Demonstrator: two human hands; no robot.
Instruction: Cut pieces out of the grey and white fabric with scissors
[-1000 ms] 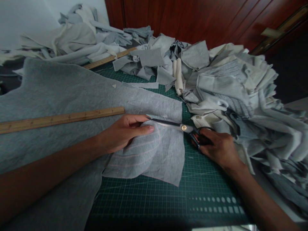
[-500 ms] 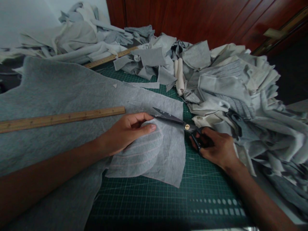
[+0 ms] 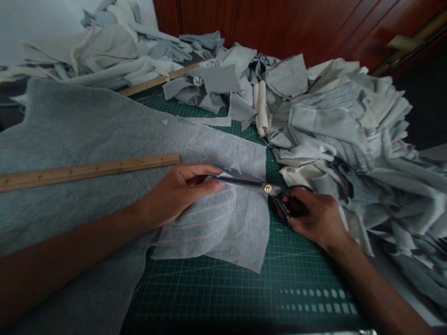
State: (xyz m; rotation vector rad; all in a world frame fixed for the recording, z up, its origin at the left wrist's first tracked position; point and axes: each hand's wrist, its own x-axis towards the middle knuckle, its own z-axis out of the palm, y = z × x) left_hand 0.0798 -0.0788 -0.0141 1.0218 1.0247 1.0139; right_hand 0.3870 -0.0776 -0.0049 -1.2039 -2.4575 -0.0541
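My right hand (image 3: 312, 214) is closed around the handles of black scissors (image 3: 268, 188), whose blades point left and lie slightly apart. My left hand (image 3: 185, 188) pinches the edge of a grey fabric piece (image 3: 199, 228) with faint pink stripes, close to the blade tips. That piece has a rounded right side and lies over a larger grey fabric sheet (image 3: 87, 125). Fingers of my left hand hide part of the blade ends and the fabric edge there. A wooden ruler (image 3: 91, 171) rests on the sheet, left of my left hand.
Beneath everything lies a green cutting mat (image 3: 216, 293). Heaped fabric scraps (image 3: 324, 116) crowd the right and back, with more folded cloth (image 3: 104, 51) at the back left. A second wooden ruler (image 3: 159, 80) lies among them. Behind stands a red-brown wooden door (image 3: 279, 23).
The scissors have moved slightly left, and their blades are closer together with the tips now at my left fingertips. My left hand stays nearly in place on the striped fabric.
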